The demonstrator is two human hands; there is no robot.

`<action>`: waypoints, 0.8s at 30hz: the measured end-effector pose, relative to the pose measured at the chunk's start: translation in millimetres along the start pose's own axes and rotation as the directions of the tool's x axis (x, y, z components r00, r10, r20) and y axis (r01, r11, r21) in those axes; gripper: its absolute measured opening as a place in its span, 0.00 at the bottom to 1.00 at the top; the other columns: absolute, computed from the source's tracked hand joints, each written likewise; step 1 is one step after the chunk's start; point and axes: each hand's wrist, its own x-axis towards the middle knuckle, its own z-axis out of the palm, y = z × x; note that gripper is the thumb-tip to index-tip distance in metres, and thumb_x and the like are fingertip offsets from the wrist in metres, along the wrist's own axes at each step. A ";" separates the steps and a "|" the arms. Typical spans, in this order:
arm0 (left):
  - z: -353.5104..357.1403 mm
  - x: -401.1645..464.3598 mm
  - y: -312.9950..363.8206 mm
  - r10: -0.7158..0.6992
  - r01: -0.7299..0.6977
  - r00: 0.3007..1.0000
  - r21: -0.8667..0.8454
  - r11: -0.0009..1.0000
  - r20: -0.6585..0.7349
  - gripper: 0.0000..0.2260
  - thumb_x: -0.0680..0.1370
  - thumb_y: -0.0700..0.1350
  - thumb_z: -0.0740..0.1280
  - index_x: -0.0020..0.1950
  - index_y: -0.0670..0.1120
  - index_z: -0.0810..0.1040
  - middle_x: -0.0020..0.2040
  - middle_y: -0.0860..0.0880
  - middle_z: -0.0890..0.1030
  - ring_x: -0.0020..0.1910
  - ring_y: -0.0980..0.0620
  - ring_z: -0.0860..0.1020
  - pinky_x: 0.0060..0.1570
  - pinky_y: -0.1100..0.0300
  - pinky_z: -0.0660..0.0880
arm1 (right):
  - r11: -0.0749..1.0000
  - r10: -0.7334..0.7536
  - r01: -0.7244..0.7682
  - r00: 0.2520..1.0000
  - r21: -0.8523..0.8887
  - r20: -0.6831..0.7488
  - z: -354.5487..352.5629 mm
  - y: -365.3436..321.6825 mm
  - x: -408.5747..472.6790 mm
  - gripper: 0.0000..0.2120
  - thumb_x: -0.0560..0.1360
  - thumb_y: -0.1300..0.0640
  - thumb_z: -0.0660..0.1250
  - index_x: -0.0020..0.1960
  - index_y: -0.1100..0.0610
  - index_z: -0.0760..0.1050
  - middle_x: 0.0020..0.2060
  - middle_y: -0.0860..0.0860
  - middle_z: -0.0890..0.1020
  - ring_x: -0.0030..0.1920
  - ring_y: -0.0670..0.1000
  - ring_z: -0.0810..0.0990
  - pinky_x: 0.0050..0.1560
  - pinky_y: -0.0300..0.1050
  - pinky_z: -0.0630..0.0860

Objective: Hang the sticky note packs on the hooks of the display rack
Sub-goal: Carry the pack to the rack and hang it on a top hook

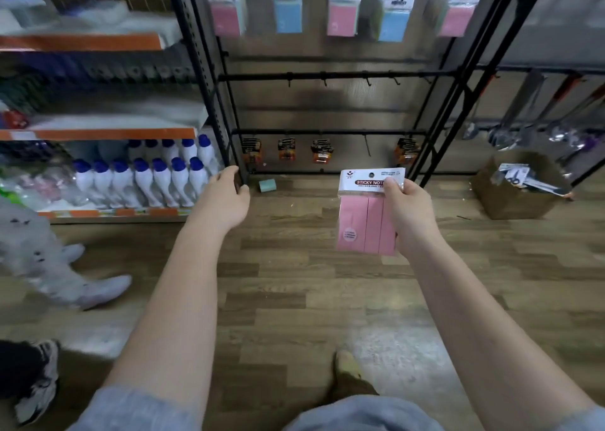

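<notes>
A pink pack (368,214) of sticky notes is held in the right hand (404,211), thumb across its white header card and fingers closed behind it. It is held upright in front of the rack (209,80), low down and well short of any hook. The left hand (226,198) carries nothing; its fingers are loosely curled and it is stretched toward the rack's left upright, near the base. Whether the post is actually touched cannot be told.

On the top row five hooks are already filled with hung packs (343,6), pink and blue by turns, several deep by the look of them. That part of the job is judged done. The middle bar (327,76) carries a row of bare hooks (368,82), and these are taken to be what is left to fill. On the bottom bar small dark and orange carded goods (286,149) are hung, with one bare hook (367,145) among them; these goods are blurred and are not sticky notes.

A small teal block (267,185) lies on the floor at the foot of the rack, possibly a loose pad. A cardboard box (514,188) stands to the right with packaged stock inside, its contents too blurred to name.

The task is judged roughly part way through: one row is stocked, one pack is in hand, and a row of hooks is waiting.
</notes>
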 end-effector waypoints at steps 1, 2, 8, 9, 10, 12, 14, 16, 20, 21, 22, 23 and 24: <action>-0.7 8.9 1.4 -0.005 0.005 1.000 -0.001 1.000 -0.006 0.22 0.82 0.47 0.53 0.76 0.49 0.56 0.75 0.45 0.59 0.66 0.39 0.68 0.62 0.46 0.67 | 1.000 0.003 -0.003 1.000 -0.002 0.000 4.0 -2.5 9.0 0.13 0.80 0.56 0.56 0.39 0.51 0.73 0.35 0.47 0.77 0.37 0.49 0.75 0.43 0.45 0.73; -1.3 18.2 2.8 -0.010 0.010 1.000 -0.007 1.000 -0.014 0.22 0.82 0.47 0.53 0.76 0.49 0.56 0.75 0.45 0.59 0.66 0.40 0.69 0.61 0.46 0.68 | 1.000 0.003 -0.003 1.000 -0.007 0.003 8.2 -5.4 19.0 0.13 0.80 0.56 0.56 0.39 0.51 0.74 0.36 0.47 0.78 0.37 0.49 0.75 0.44 0.45 0.73; -4.0 92.8 19.5 -0.043 0.040 0.996 -0.032 0.999 -0.083 0.22 0.82 0.47 0.53 0.76 0.50 0.56 0.74 0.44 0.63 0.64 0.40 0.71 0.58 0.49 0.70 | 0.994 -0.071 0.075 0.996 -0.075 0.051 35.9 -28.4 106.5 0.13 0.80 0.56 0.57 0.39 0.51 0.74 0.36 0.47 0.78 0.40 0.51 0.76 0.49 0.50 0.76; -5.1 107.2 24.6 -0.051 0.048 0.995 -0.044 0.998 -0.081 0.22 0.82 0.47 0.54 0.76 0.51 0.56 0.73 0.43 0.64 0.62 0.39 0.72 0.58 0.47 0.72 | 0.994 -0.075 0.080 0.995 -0.075 0.064 40.6 -34.4 124.5 0.13 0.80 0.56 0.57 0.39 0.51 0.74 0.37 0.47 0.79 0.40 0.51 0.76 0.50 0.51 0.76; -7.0 121.3 30.7 -0.057 0.053 0.995 -0.061 0.997 -0.076 0.22 0.82 0.46 0.54 0.76 0.51 0.56 0.73 0.43 0.64 0.62 0.38 0.72 0.59 0.45 0.72 | 0.995 -0.073 0.078 0.995 -0.063 0.074 45.1 -42.4 141.7 0.13 0.80 0.56 0.57 0.39 0.51 0.74 0.37 0.47 0.79 0.39 0.51 0.77 0.50 0.51 0.76; -13.3 148.0 43.7 -0.066 0.059 0.994 -0.086 0.995 -0.086 0.22 0.82 0.45 0.55 0.76 0.49 0.56 0.75 0.44 0.61 0.66 0.39 0.69 0.62 0.45 0.69 | 0.996 -0.075 0.080 0.993 -0.048 0.090 53.8 -60.3 174.2 0.13 0.80 0.56 0.56 0.39 0.51 0.74 0.37 0.46 0.79 0.38 0.49 0.77 0.49 0.50 0.76; -21.6 173.6 55.1 -0.071 0.060 0.990 -0.092 0.994 -0.122 0.22 0.82 0.44 0.55 0.76 0.48 0.57 0.75 0.44 0.60 0.70 0.41 0.65 0.65 0.47 0.65 | 0.992 -0.104 0.111 0.989 -0.058 0.109 64.5 -77.8 202.8 0.12 0.80 0.55 0.56 0.40 0.50 0.73 0.37 0.46 0.78 0.38 0.49 0.76 0.46 0.47 0.75; -28.6 197.0 61.7 -0.073 0.062 0.986 -0.078 0.995 -0.152 0.22 0.82 0.44 0.55 0.76 0.48 0.57 0.75 0.44 0.61 0.70 0.42 0.64 0.65 0.48 0.65 | 0.988 -0.127 0.137 0.983 -0.069 0.135 78.3 -92.2 226.3 0.13 0.81 0.55 0.56 0.40 0.50 0.73 0.37 0.45 0.78 0.38 0.48 0.75 0.42 0.44 0.74; -39.0 238.8 62.1 -0.099 0.082 0.980 -0.100 0.992 -0.175 0.22 0.82 0.45 0.55 0.76 0.49 0.58 0.75 0.45 0.61 0.68 0.43 0.68 0.64 0.48 0.67 | 0.980 -0.146 0.168 0.971 -0.104 0.191 108.5 -108.9 263.0 0.12 0.80 0.56 0.56 0.40 0.51 0.74 0.38 0.46 0.79 0.42 0.51 0.77 0.46 0.45 0.74; -41.7 249.1 61.4 -0.105 0.086 0.977 -0.106 0.991 -0.188 0.21 0.82 0.45 0.55 0.76 0.48 0.58 0.75 0.46 0.60 0.68 0.44 0.67 0.65 0.49 0.66 | 0.981 -0.137 0.161 0.969 -0.106 0.204 115.9 -111.9 271.9 0.13 0.80 0.56 0.56 0.40 0.52 0.74 0.38 0.47 0.80 0.42 0.51 0.78 0.46 0.46 0.74; -45.0 259.5 61.3 -0.109 0.088 0.973 -0.109 0.990 -0.205 0.21 0.82 0.44 0.55 0.76 0.48 0.58 0.75 0.46 0.60 0.69 0.44 0.67 0.65 0.50 0.65 | 0.982 -0.130 0.154 0.969 -0.105 0.212 123.6 -115.7 280.4 0.13 0.80 0.56 0.56 0.40 0.52 0.75 0.39 0.47 0.80 0.41 0.51 0.78 0.46 0.46 0.74; -48.4 270.6 60.6 -0.110 0.086 0.968 -0.113 0.990 -0.225 0.21 0.82 0.44 0.55 0.76 0.47 0.58 0.75 0.46 0.60 0.69 0.45 0.66 0.65 0.51 0.65 | 0.982 -0.129 0.155 0.968 -0.105 0.215 131.7 -119.2 289.4 0.13 0.80 0.55 0.56 0.40 0.52 0.74 0.39 0.47 0.80 0.40 0.50 0.77 0.44 0.45 0.74; -52.1 282.3 59.5 -0.102 0.075 0.964 -0.117 0.990 -0.247 0.21 0.82 0.44 0.55 0.76 0.47 0.58 0.75 0.46 0.60 0.70 0.45 0.65 0.65 0.51 0.64 | 0.982 -0.136 0.160 0.967 -0.099 0.215 140.5 -123.0 298.1 0.13 0.80 0.55 0.56 0.40 0.52 0.74 0.38 0.47 0.79 0.38 0.49 0.76 0.42 0.43 0.73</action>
